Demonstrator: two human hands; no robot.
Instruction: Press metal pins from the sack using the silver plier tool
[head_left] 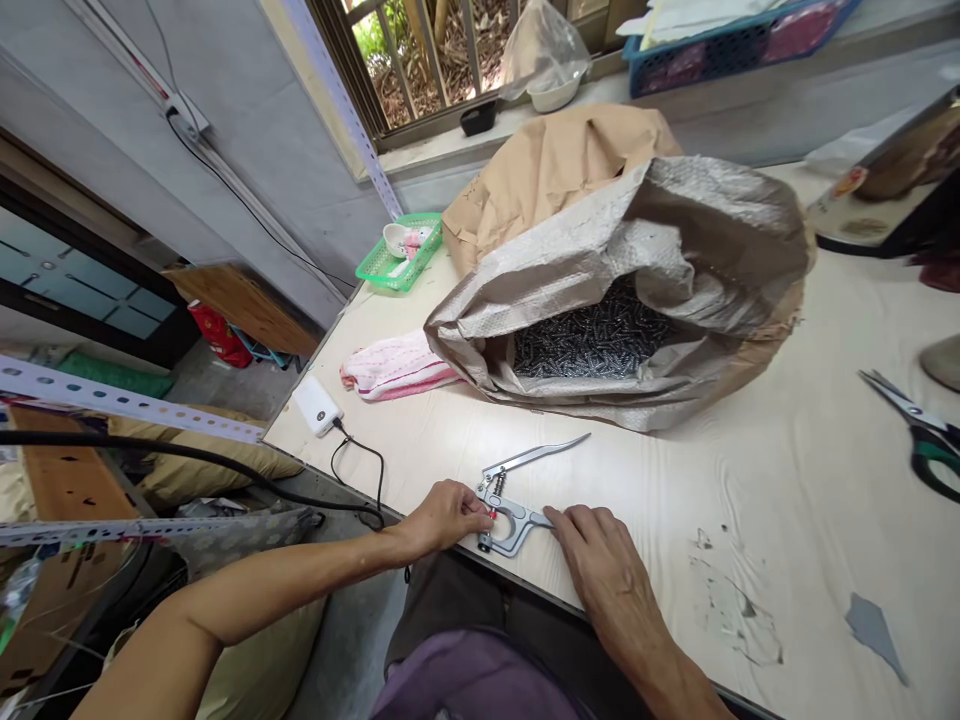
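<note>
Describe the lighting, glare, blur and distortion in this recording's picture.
Head view: soft light with a pale sheen on the tabletop; head view: shadow inside the sack, its small metal pieces still discernible; head view: bright greenery outside; head view: left hand, right hand and metal tool fairly sharp; head view: wide-angle stretching toward the edges.

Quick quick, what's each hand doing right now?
Left hand: closed, fingertips pinching a small red piece at the metal tool.
Right hand: holding one end of the metal tool.
</note>
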